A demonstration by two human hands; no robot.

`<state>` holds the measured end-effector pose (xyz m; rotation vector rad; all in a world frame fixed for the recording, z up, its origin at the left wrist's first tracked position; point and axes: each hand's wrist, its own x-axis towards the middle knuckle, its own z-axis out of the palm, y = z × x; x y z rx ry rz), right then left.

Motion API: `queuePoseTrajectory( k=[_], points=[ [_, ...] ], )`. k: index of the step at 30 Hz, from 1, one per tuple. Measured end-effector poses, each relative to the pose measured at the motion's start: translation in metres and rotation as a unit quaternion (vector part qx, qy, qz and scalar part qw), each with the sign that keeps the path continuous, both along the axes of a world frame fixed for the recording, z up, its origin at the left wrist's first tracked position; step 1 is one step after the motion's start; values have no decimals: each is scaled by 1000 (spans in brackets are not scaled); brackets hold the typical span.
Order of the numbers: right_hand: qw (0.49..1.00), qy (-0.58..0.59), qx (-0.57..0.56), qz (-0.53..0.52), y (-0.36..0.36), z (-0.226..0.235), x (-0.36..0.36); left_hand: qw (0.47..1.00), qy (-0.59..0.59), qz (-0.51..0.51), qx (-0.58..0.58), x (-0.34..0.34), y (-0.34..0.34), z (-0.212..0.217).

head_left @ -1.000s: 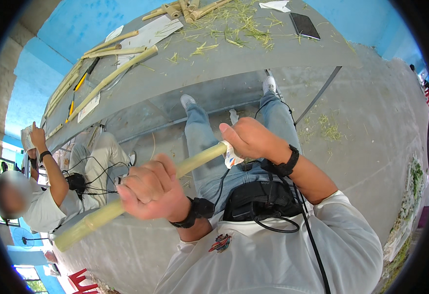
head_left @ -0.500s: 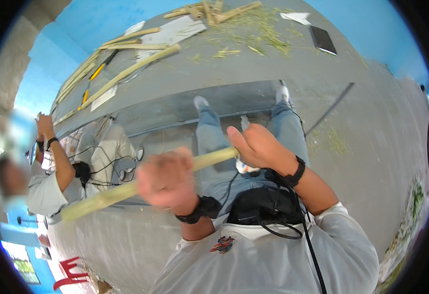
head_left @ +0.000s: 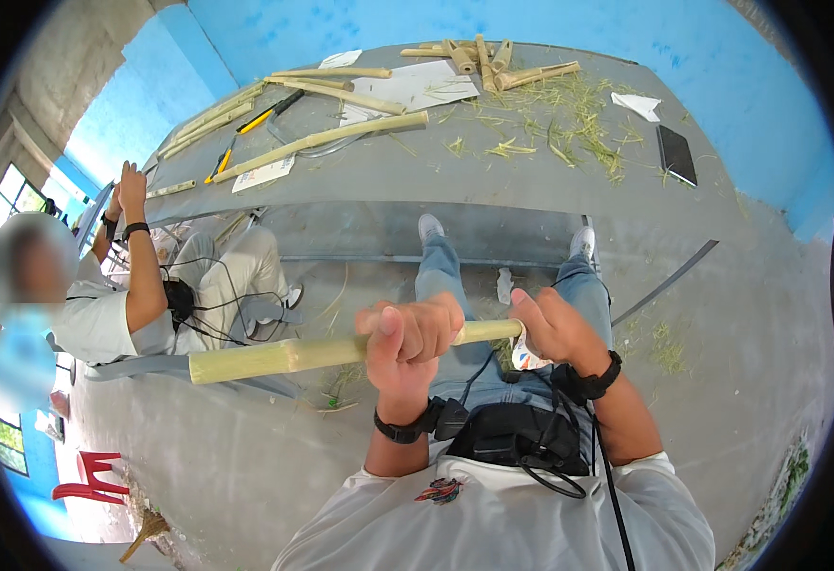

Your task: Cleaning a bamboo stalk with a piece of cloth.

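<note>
A pale green bamboo pole [head_left: 269, 361] lies sideways in front of me above my lap, its thicker cut end out to the left. My left hand [head_left: 409, 347] is wrapped round its middle, beside a node, with the thumb up. At the thinner right end, my right hand [head_left: 561, 328] is closed round the tip. Below the right fingers shows a crumpled white piece with orange marks [head_left: 528, 354], held against the pole's end; its kind cannot be made out. Both wrists wear black bands.
Bamboo poles [head_left: 326, 147], short bamboo pieces [head_left: 540, 74], yellow cutters [head_left: 256, 122], paper sheets, shavings [head_left: 578, 119] and a dark phone-like slab [head_left: 677, 155] lie on the grey table [head_left: 388, 186]. A co-worker [head_left: 117, 305] sits at left. A red chair [head_left: 93, 478] stands behind.
The view has shifted, so table and co-worker appear lower and farther right. The pole now lies more level, and my left hand, blurred before, is nearer the right hand.
</note>
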<state>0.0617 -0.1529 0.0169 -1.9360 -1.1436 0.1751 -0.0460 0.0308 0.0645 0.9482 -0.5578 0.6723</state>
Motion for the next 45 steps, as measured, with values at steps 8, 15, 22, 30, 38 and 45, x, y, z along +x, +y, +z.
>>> queuePoseTrajectory(
  k=[8, 15, 22, 30, 38, 45],
  points=[
    [995, 94, -42, -15, -14, 11, -3, 1000, -2, -3, -15, 2, -8, 14],
    [993, 101, -41, -52, -24, 24, -14, 1000, 15, -19, -13, 1, -5, 31],
    [981, 67, -83, -162, -66, -5, -2, 970, -100, 9, -221, -41, 39, 75],
    [950, 102, 38, -292, -84, -23, 29, 977, -55, 13, -206, -40, 30, 63],
    [883, 384, 120, -242, -48, -17, 39, 983, 141, -67, -92, -15, 9, 38],
    [951, 238, -21, -195, -25, -13, 11, 989, 116, -32, -81, -3, 12, 26]
  ],
)
